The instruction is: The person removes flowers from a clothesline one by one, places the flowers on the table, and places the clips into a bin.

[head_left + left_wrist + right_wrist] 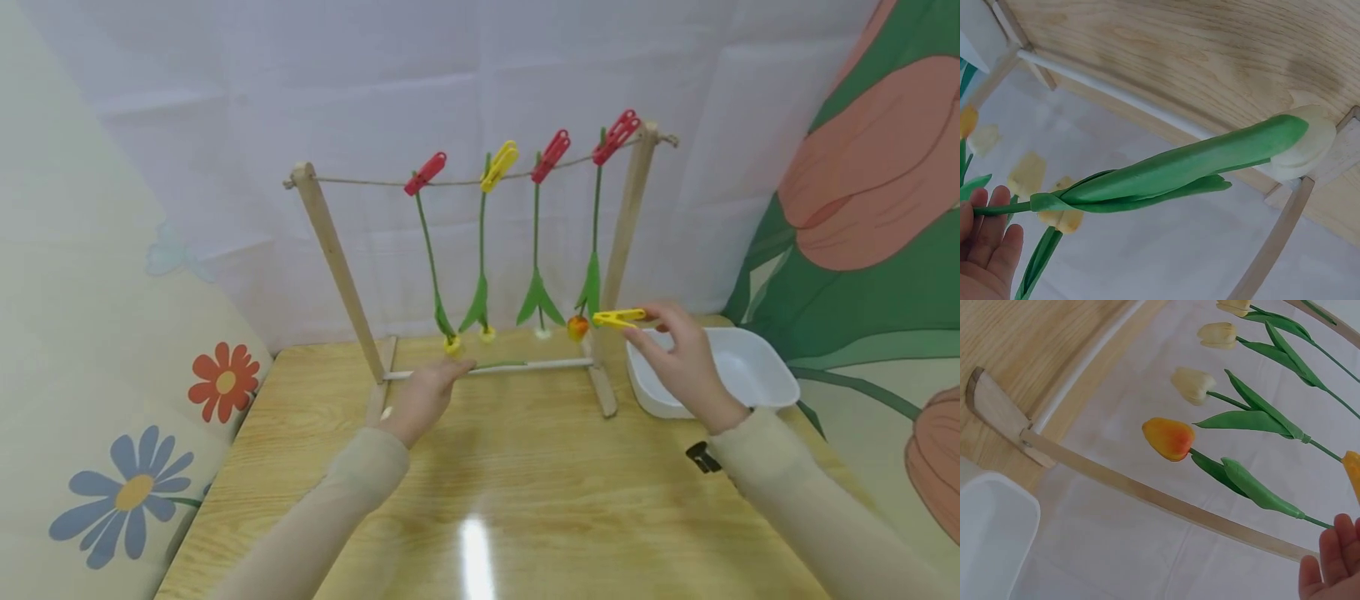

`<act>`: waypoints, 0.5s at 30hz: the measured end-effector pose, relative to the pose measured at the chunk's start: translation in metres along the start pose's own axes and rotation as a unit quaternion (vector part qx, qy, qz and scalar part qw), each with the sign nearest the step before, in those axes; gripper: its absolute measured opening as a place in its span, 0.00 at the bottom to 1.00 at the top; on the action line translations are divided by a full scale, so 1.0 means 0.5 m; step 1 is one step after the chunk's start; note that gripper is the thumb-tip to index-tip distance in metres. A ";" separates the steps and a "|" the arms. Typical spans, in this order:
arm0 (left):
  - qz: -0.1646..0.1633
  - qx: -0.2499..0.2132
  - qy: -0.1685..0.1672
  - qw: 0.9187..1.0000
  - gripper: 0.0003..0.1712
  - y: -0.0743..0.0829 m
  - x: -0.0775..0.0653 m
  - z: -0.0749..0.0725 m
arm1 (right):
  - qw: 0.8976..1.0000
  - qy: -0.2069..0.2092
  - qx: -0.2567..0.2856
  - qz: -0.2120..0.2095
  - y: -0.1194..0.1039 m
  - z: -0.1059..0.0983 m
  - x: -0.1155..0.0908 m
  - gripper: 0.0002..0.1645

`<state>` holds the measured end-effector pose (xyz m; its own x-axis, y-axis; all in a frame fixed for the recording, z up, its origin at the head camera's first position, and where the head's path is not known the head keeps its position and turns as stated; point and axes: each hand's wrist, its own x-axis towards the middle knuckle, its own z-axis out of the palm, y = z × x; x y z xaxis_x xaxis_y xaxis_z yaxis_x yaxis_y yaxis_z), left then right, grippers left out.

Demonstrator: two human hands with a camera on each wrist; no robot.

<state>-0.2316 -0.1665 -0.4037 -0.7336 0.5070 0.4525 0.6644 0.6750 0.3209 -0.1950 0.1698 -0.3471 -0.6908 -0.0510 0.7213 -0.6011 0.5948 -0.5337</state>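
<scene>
My left hand (423, 402) pinches the green stem of an artificial white tulip (1191, 162) in front of the wooden rack. That tulip lies roughly sideways, its pale bloom pointing left in the head view. A yellow clothespin (618, 318) is pinched in my right hand (686, 362), near the rack's right post. Above, several tulips hang upside down from a string (457, 182); the orange-red one (1169, 439) is rightmost, beside pale yellow and whitish ones. Red clothespins (551, 157) and one yellow clothespin (499, 167) clip their stems.
A white plastic tub (750, 367) stands on the wooden table (510, 475) at the right, behind my right wrist. Near that sleeve lies a small black clip (702, 457). The rack's right post (630, 217) and white lower bar (555, 363) stand close to my hands.
</scene>
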 end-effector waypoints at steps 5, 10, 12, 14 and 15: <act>0.007 0.013 -0.018 1.000 0.21 0.001 0.000 0.010 | 1.000 -0.001 -0.001 0.011 0.007 -0.003 -0.011 0.17; 0.029 0.039 -0.012 0.999 0.23 0.000 -0.003 0.027 | 1.000 -0.004 -0.007 0.024 0.012 -0.006 -0.020 0.16; 0.037 0.045 -0.009 0.998 0.24 0.000 -0.005 0.034 | 1.000 -0.004 -0.007 0.028 0.015 -0.007 -0.023 0.16; 0.039 0.039 -0.013 0.998 0.24 0.000 -0.007 0.040 | 1.000 -0.003 -0.005 0.030 0.018 -0.008 -0.026 0.15; 0.036 0.035 -0.019 0.999 0.25 0.000 -0.008 0.042 | 1.000 -0.002 -0.004 0.030 0.021 -0.008 -0.027 0.15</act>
<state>-0.2318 -0.1572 -0.4230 -0.6904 0.5739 0.4404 0.7045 0.6717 0.2290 -0.1903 0.1799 -0.3604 -0.7270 -0.0195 0.6864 -0.5563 0.6026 -0.5721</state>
